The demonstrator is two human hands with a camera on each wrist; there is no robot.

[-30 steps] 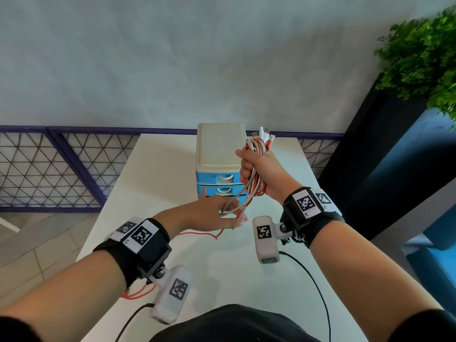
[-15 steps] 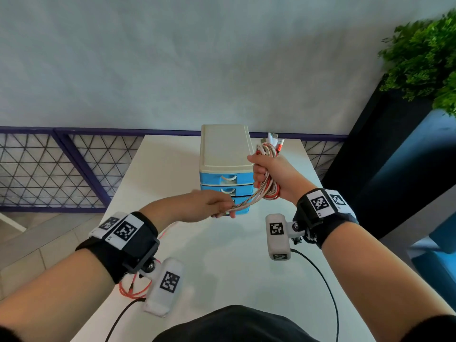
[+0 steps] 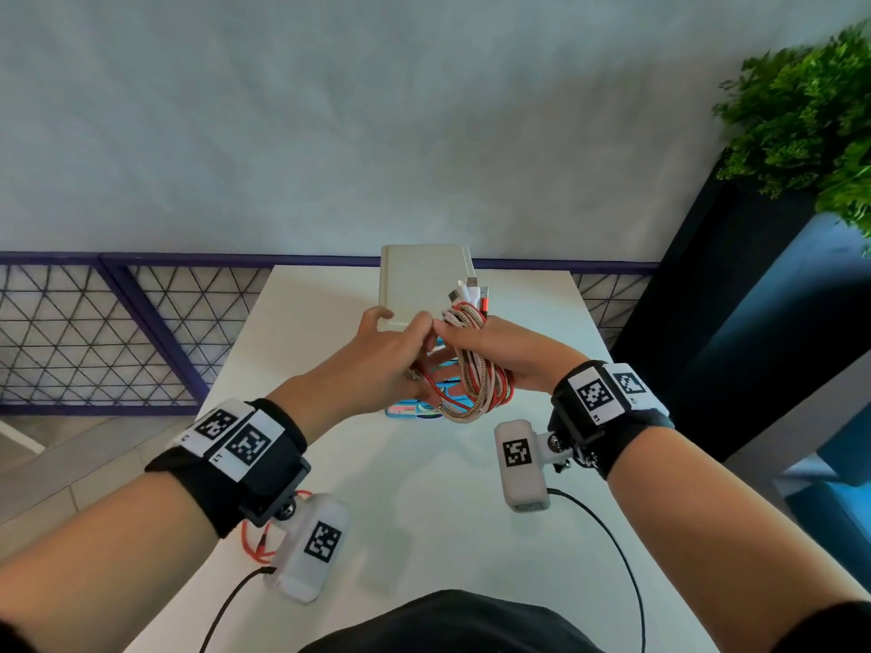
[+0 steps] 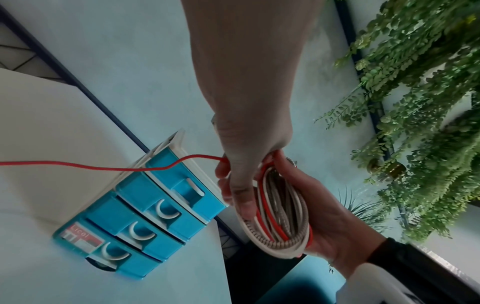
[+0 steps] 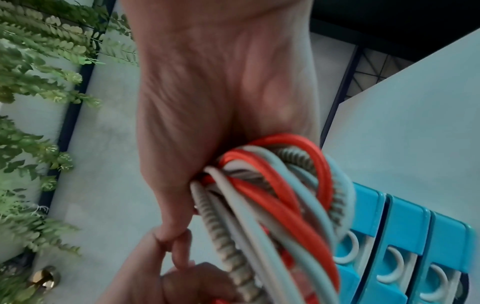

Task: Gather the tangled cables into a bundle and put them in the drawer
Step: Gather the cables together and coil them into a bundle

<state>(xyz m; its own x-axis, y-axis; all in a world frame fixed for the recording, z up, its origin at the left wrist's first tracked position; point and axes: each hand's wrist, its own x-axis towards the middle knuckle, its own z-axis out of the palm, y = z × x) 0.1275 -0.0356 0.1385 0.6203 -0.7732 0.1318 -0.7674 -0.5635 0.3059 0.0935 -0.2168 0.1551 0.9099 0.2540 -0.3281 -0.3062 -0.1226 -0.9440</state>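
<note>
Left hand (image 3: pixel 377 365) risen to cable bundle (image 3: pixel 476 374), drawer unit (image 4: pixel 135 216) labelled "Licol"

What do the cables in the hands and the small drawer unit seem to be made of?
Cable bundle: smooth, slightly glossy red and white jackets, probably rubbery plastic; one beige cable looks ribbed, perhaps braided or spring-wrapped. Drawer unit: hard moulded plastic, judging by its uniform blue fronts, cream shell and moulded white curved handles.

A white table (image 3: pixel 424 511) carries a blue drawer unit (image 4: pixel 145 216), standing just beyond both hands. A loose red cable (image 3: pixel 254 542) lies on the table near the left wrist, toward its left edge.
</note>
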